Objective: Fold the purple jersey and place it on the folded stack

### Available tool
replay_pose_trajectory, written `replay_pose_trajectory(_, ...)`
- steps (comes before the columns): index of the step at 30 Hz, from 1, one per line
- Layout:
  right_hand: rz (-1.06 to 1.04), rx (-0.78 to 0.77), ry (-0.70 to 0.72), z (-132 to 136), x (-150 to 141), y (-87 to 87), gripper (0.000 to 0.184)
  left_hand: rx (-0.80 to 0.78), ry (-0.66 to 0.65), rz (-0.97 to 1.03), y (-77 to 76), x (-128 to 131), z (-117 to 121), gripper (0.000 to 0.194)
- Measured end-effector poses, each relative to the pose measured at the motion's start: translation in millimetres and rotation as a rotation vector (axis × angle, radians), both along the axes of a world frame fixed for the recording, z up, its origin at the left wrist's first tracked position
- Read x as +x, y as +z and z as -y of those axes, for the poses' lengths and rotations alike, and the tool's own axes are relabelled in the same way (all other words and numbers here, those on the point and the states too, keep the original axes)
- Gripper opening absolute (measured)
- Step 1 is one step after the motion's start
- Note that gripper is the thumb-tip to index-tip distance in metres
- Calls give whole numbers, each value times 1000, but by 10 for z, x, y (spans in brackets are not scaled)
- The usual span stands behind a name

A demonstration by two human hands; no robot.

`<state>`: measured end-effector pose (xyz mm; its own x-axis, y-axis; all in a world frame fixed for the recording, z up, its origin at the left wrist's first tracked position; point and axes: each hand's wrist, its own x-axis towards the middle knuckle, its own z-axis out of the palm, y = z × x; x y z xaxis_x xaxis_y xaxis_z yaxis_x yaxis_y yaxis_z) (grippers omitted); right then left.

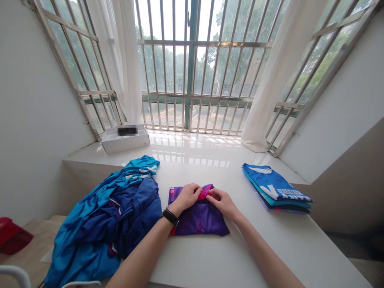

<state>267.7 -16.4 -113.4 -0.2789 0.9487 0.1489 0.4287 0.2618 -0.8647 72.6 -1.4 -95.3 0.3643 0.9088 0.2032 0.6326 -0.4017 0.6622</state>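
Observation:
A folded purple garment (200, 220) with a pink part lies on the white table (210, 256) in front of me. My left hand (187, 196), with a black watch on its wrist, rests on the garment's upper edge, fingers curled onto the pink fabric (205, 193). My right hand (221, 201) meets it from the right and pinches the same pink fabric. Both hands press at the garment's top middle.
A heap of unfolded blue and teal garments (114, 216) hangs over the table's left side. A stack of folded blue shirts (276, 188) sits at the right. A white box (124, 139) stands on the window ledge by the barred window. A red object (12, 236) lies on the floor at left.

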Motion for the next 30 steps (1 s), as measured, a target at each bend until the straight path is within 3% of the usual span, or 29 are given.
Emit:
replay_pose_trajectory(8, 90, 4, -70, 13, -25, 48, 38, 258, 16, -391, -68, -90, 70, 28)
replay_pose_trajectory(21, 341, -55, -81, 67, 1, 81, 32, 138, -35, -566, -230, -165, 35, 53)
replay_pose_trajectory(30, 504, 53, -147, 126, 23, 148, 20, 148, -36, -568, -274, -158, 46, 62)
